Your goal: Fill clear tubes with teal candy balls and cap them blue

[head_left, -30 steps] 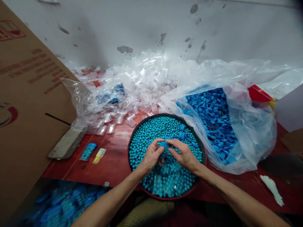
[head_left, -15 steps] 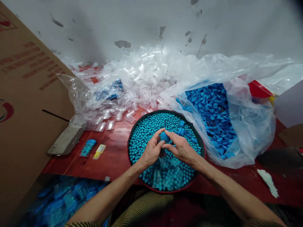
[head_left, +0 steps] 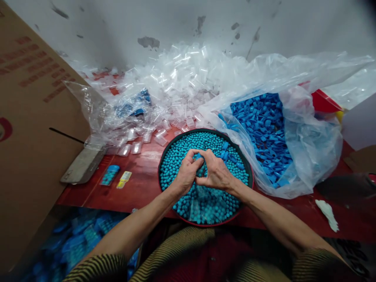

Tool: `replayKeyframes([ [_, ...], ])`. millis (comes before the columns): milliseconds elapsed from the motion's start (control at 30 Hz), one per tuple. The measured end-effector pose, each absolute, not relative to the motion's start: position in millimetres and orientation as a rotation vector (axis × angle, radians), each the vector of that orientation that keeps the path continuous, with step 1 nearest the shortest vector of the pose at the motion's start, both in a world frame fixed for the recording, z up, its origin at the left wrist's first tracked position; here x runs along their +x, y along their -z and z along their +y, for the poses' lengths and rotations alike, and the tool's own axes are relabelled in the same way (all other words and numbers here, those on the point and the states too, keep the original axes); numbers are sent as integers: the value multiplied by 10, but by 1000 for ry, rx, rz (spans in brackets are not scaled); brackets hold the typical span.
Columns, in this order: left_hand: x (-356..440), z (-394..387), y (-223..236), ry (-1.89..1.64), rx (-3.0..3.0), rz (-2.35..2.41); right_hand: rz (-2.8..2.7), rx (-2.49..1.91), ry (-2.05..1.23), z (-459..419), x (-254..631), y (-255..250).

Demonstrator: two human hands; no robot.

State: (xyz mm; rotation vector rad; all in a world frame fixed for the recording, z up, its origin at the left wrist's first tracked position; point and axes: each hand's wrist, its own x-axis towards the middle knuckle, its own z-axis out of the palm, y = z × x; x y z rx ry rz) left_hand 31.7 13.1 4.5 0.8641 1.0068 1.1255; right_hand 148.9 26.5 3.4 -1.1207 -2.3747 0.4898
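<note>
Over a round tray (head_left: 161, 172) filled with small blue balls (head_left: 183, 143), both my hands are closed around one small clear container with a blue cap (head_left: 201, 169). My left hand (head_left: 185, 173) grips it from the left, and my right hand (head_left: 216, 172) presses from the right with fingers curled over the top. Fingers cover much of the container. Several loose blue caps (head_left: 230, 156) lie on the balls at the tray's right. Clear empty containers (head_left: 195, 209) rest on the balls nearest me.
A plastic bag (head_left: 311, 149) of blue caps (head_left: 261, 133) stands at right. Clear containers (head_left: 182, 78) are heaped behind. A filled container (head_left: 110, 175) and a yellow-white label (head_left: 124, 179) lie left, near a cardboard box (head_left: 38, 129). Filled packs (head_left: 76, 239) lie below the table edge.
My hands have drawn closer together around the container, and my right fingers have curled further over its blue cap. The whole view has shifted slightly.
</note>
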Motion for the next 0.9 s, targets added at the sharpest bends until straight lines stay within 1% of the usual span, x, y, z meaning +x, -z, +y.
replayKeyframes([
  [200, 123, 87, -22, -1135, 1019, 1142, -2448, -1091, -558, 153, 1459, -48],
  [300, -259, 20, -99, -1099, 985, 1265, -2660, -1021, -530, 60, 1559, -115],
  [367, -613, -36, -122, -1150, 1018, 1386, -2832, -1015, -515, -1, 1644, -118],
  [433, -966, -91, -106, -1234, 1066, 1590, -2964, -1027, -485, -50, 1709, -90],
  [467, -1111, -114, -90, -1209, 1111, 1713, -3002, -1040, -466, -66, 1729, -71],
  [500, -1219, -134, -75, -1111, 1189, 1847, -3025, -1051, -449, -77, 1740, -54],
  [567, -1292, -158, -56, -982, 1380, 2189, -3050, -1057, -436, -80, 1740, -31],
  [633, -1162, -166, -52, -970, 1596, 2359, -3053, -1053, -447, -60, 1727, -23],
  [667, -1034, -165, -46, -998, 1707, 2323, -3049, -1049, -463, -41, 1721, -20],
  [700, -879, -161, -32, -994, 1804, 2163, -3041, -1053, -487, -18, 1717, -16],
  [800, -368, -136, 84, -762, 2020, 1640, -2977, -1154, -565, 72, 1721, 20],
  [900, 0, -83, 264, -655, 2027, 1375, -2841, -1217, -701, 167, 1749, 71],
])
